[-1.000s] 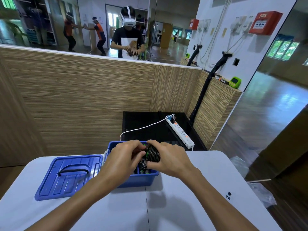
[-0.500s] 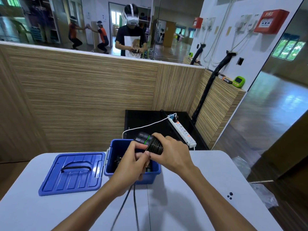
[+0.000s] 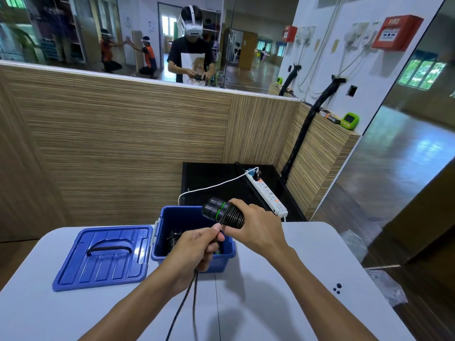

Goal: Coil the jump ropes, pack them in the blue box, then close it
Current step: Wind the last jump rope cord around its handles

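2 hands work above the blue box [image 3: 229, 259], which stands open on the white table [image 3: 295, 279]. The right hand [image 3: 258, 230] is wrapped around a jump rope [image 3: 225, 212] whose cord is wound tightly round its 2 black handles; the handle ends, each with a green ring, stick out to the left of the fist, above the box's far rim. The left hand [image 3: 194, 249] is just beside the right one, thumb tip touching it, fingers curled round 2 black strands of cord [image 3: 189, 291] that hang down from the fist, cross the front of the box and the table, and leave the view at the bottom edge. Inside the box, partly hidden by the left hand, lie more dark coiled ropes [image 3: 174, 238]; how many cannot be told.

The blue lid [image 3: 105, 257] lies flat on the table just left of the box, touching or nearly touching its side, black handle facing up. 3 small dark dots [image 3: 336, 288] sit on the table near its right edge. Beyond the table, a white power strip [image 3: 267, 193] with a white cable lies on a black surface against the wood-grain wall, and a mirror above the wall reflects a person wearing a headset.
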The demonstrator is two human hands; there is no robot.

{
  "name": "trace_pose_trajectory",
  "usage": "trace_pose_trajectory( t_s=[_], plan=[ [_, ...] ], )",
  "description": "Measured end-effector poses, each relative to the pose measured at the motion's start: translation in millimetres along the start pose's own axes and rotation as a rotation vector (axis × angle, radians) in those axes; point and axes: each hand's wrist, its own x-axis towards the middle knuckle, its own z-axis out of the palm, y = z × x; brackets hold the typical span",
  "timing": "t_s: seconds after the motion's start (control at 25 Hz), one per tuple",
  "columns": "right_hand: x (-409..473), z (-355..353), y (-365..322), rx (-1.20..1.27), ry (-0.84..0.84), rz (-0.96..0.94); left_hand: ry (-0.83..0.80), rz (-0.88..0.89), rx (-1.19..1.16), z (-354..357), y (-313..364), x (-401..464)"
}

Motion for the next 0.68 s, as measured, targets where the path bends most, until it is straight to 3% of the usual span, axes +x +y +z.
trace_pose_trajectory(
  t_s=[0.08, 0.28, 0.56, 0.68],
  plan=[
    [0.3, -0.3, -0.7, 0.012, -0.003, 0.003, -0.018, 0.018, 0.002, -0.6, -1.5, -1.4],
    [-2.1, -12.6, -3.8, 0.140, -0.011, -0.010, -0.014, 0.255, 0.265, -19.3, -25.5, 5.4],
    [-8.5, -36.0, -15.3, 0.270, -0.116, -0.125, 0.028, 0.536, 0.910, -39.9, -53.5, 20.1],
    [-14.0, -42.7, -17.7, 0.353, -0.208, -0.171, 0.027, 0.597, 1.067, -47.2, -42.0, 27.3]
  ],
)
